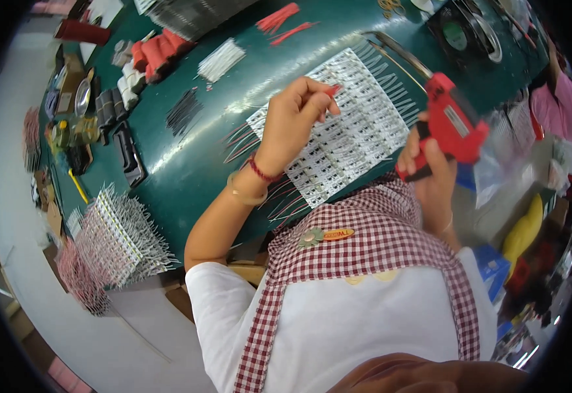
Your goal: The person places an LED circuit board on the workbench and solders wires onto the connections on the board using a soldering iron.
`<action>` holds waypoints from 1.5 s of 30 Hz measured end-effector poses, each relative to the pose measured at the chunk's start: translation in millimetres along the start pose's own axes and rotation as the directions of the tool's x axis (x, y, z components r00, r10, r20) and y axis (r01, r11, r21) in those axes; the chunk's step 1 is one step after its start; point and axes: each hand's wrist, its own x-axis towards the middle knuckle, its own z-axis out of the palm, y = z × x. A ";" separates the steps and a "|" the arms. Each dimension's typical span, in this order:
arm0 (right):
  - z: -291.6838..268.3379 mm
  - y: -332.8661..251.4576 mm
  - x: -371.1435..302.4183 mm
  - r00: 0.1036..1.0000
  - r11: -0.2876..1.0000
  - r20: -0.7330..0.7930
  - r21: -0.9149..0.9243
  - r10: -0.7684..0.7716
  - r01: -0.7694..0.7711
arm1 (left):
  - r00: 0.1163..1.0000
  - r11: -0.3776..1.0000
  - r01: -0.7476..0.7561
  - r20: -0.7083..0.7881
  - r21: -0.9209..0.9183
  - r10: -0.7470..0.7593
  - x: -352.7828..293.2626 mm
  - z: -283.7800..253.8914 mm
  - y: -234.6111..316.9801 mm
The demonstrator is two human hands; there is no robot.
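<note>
My left hand [296, 114] hangs over a white panel of circuit boards [345, 141], thumb and fingers pinched on a small red piece [333, 90], perhaps a bit of tubing. My right hand [433, 164] is closed round the handle of a red and black pistol-shaped tool [453, 121], raised at the panel's right edge. A metal tube [400, 52] stretches from the tool toward the far left. The panel lies flat on the green table, with clear or white wires fanning from its far right edge and red and black wires from its left edge.
Red strips [278, 18], white strips [222, 60] and black strips [184, 111] lie beyond the panel. Bundled rolls [158, 54] and a black tool-like object [127, 154] sit to the left. Wired panels [112, 236] are stacked at the lower left. A black fan-like device [459, 36] stands far right.
</note>
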 end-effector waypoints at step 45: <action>17.5 18.4 5.6 0.946 0.882 0.023 -0.371 0.322 -0.291 | 0.804 0.126 -0.400 0.282 0.908 0.524 -27.1 -96.9 -36.4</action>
